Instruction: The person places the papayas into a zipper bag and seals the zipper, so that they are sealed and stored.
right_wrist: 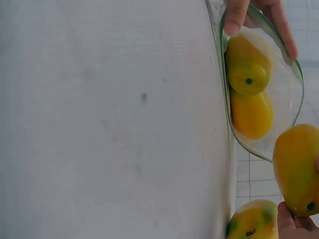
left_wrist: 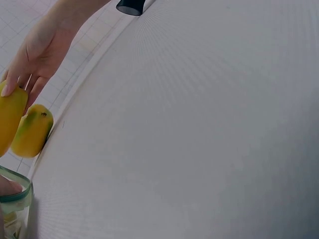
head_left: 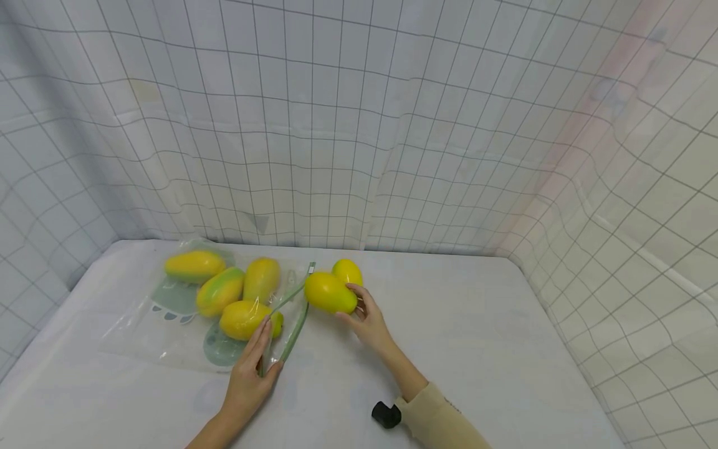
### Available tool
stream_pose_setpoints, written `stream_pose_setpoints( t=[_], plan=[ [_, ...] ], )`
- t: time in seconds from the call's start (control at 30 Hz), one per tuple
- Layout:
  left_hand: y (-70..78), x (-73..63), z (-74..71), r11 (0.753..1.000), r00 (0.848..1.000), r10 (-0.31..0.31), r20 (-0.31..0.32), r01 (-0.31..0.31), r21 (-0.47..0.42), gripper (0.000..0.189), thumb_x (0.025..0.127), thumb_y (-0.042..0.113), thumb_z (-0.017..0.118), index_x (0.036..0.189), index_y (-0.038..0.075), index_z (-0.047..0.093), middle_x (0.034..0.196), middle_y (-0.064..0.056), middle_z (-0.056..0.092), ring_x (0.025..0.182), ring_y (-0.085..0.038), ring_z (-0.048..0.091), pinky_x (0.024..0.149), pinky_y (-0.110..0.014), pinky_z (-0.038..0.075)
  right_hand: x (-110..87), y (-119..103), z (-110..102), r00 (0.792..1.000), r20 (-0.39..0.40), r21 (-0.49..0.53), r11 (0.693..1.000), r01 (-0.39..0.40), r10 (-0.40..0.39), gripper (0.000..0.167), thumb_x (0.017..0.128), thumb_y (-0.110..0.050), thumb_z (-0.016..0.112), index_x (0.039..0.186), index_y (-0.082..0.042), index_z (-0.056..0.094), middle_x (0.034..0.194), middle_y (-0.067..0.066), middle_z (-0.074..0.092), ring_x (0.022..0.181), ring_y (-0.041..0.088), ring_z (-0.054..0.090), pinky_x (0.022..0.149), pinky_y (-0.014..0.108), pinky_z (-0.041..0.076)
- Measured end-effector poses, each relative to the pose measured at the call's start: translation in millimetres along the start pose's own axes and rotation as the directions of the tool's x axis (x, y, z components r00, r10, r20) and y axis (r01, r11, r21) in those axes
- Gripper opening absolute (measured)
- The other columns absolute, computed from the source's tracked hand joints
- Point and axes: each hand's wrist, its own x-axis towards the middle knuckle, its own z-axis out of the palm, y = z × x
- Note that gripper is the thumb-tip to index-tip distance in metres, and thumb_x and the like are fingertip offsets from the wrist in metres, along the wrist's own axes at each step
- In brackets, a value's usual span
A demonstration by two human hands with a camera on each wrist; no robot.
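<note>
A yellow-green mango [head_left: 330, 293] is held at its right end between the thumb and fingers of my right hand [head_left: 370, 321], just right of the bag's mouth. Behind it another mango [head_left: 348, 272] lies on the table. My left hand [head_left: 249, 377] holds the green-edged mouth of a clear plastic bag [head_left: 131, 333], its thumb and fingers spread apart at the rim. Several mangoes [head_left: 210, 267] lie inside the bag. In the right wrist view, the mouth gapes with a mango [right_wrist: 249, 79] visible within; the left wrist view shows the green rim [left_wrist: 20, 194] by the thumb.
A white cloth covers the table [head_left: 477, 337]. Gridded curtains [head_left: 336, 125] enclose the back and both sides. Beside the right sleeve [head_left: 443, 418] there is a small black object [head_left: 386, 415].
</note>
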Motion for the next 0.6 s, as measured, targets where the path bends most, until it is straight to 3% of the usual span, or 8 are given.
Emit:
stream_pose_setpoints(
  t=[0.6],
  plan=[
    [0.5, -0.3, 0.3, 1.0, 1.0, -0.011, 0.001, 0.011, -0.003, 0.097, 0.044, -0.024, 0.077, 0.132, -0.011, 0.039, 0.135, -0.028, 0.039, 0.134, -0.005, 0.024, 0.104, -0.008, 0.023, -3.8, 2.9, 0.6, 0.99, 0.138, 0.029, 0.999, -0.017, 0.013, 0.057, 0.081, 0.003, 0.064, 0.13, 0.008, 0.036, 0.132, 0.022, 0.041, 0.115, 0.034, 0.046, 0.099, 0.044, 0.041]
  ],
)
